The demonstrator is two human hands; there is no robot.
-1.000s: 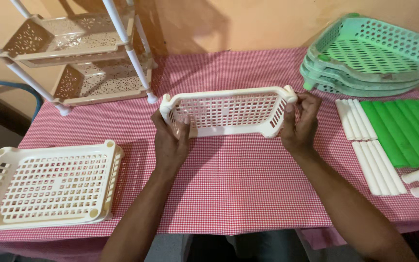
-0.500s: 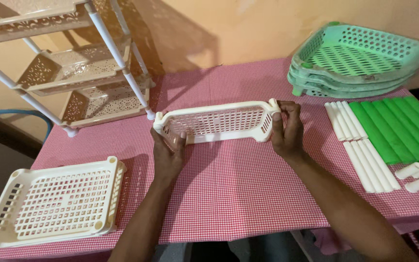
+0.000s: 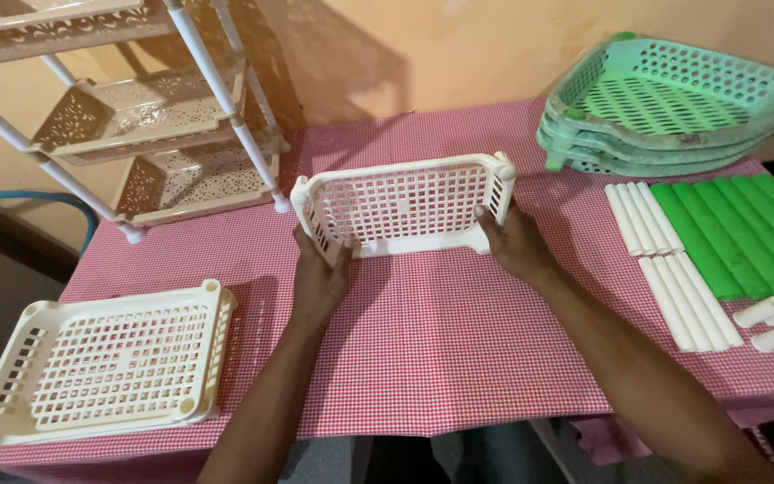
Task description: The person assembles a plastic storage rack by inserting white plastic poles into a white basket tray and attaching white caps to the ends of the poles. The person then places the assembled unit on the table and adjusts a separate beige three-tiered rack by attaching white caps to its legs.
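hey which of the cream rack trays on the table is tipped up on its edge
The cream tray held between the left hand and right hand at the table's middle. It stands on its long edge, grid facing the camera; the other cream trays lie flat, stacked at the left.

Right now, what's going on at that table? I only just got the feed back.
A person holds a white perforated shelf tray tipped up on its long edge, the left hand on its left end and the right hand on its right. It stands on the red checked tablecloth. Another white tray lies flat at the near left. A beige tiered rack stands at the back left, stacked green trays at the back right, with white tubes and green tubes beside them.
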